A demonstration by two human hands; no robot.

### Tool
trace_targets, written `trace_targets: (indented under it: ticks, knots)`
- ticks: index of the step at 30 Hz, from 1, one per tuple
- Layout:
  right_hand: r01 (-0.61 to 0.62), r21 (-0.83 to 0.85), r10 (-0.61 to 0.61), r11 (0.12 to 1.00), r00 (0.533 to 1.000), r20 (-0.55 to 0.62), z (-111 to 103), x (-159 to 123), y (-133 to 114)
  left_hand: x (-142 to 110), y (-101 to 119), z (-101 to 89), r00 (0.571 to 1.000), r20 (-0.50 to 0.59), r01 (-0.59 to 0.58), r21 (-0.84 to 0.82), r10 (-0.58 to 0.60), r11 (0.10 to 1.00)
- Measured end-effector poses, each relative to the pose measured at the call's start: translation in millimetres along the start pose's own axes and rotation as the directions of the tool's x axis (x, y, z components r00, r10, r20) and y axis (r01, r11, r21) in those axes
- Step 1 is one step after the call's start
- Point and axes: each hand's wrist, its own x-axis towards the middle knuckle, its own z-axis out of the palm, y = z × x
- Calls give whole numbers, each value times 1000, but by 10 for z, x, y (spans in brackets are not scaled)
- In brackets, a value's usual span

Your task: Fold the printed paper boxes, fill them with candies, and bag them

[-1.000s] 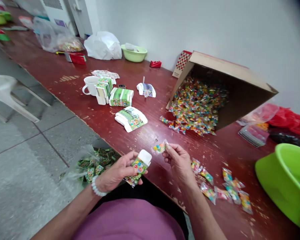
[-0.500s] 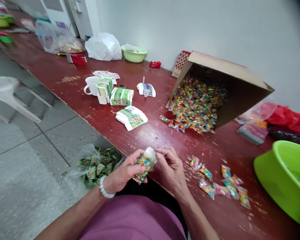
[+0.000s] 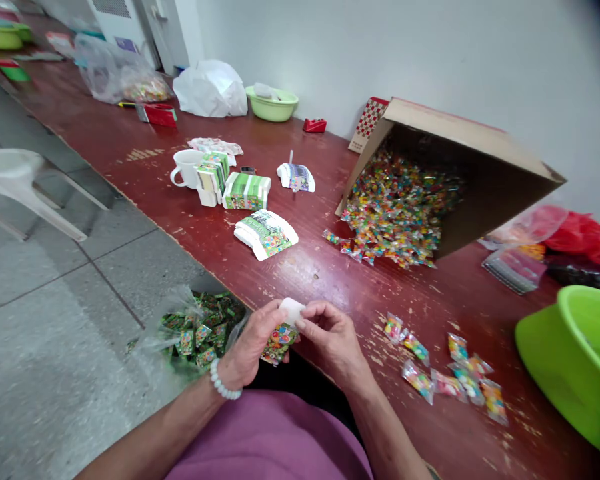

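Observation:
Just over the table's near edge, my left hand [image 3: 254, 337] is closed round a small green printed candy box [image 3: 279, 341]. Its white end flap [image 3: 292, 311] stands up at the top. The thumb and fingers of my right hand [image 3: 333, 337] pinch the flap's right edge. To the right of that hand, several clear-wrapped candy packets [image 3: 464, 380] lie on the table. Ahead are a stack of flat green-and-white cartons [image 3: 267, 235] and bundled green cartons [image 3: 247, 191]. What the box contains is hidden.
A cardboard box [image 3: 480, 127] lies tipped on the red table [image 3: 190, 230], with wrapped candies spilling out. At right stands a green basin [image 3: 545, 353]. A plastic bag of filled green boxes [image 3: 200, 327] sits below the table edge. A white mug [image 3: 186, 167] and white stool [image 3: 15, 170] are leftward.
My right fingers have moved onto the white flap, which now shows flat and broad above the box. My left hand has shifted slightly, tilting the box. The view has moved a little.

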Motion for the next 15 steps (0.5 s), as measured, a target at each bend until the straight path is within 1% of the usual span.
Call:
trace_targets:
  ticks: [2,4,5,7,9,10,11,12,13,15]
  knots:
    - [-59,39,59,997,998,4,-11,36,-29,-12,1,-3,1000,6,-24,45,24,999]
    - [-56,-31,57,998,997,57,-25,45,-69,-20,3,-9,1000,4,-22,58,22,998]
    - [-21,-100,30,995,996,83,-32,39,-88,-22,4,-14,1000,3,-8,36,8,999]
    - [95,-254,-69,963,992,107,-47,16,-123,-18,5,-29,997,24,71,-73,-69,995]
    - [235,-385,-204,892,972,120,-59,-9,-151,-11,13,-43,984,69,173,-189,-163,966]
    - [292,-424,-253,857,956,148,-63,-18,-163,-7,20,-47,975,88,217,-221,-202,951]
    - [328,-439,-274,836,944,185,-65,-23,-172,-5,31,-46,969,97,245,-234,-228,941]
    - [337,-434,-268,836,939,214,-63,-24,-177,-4,43,-41,966,95,255,-236,-239,938]
    - [320,-411,-246,853,943,222,-58,-23,-177,-6,56,-31,967,85,253,-232,-239,939]
    - [225,-302,-170,926,966,197,-40,-14,-163,-15,77,-2,970,68,241,-223,-231,944]
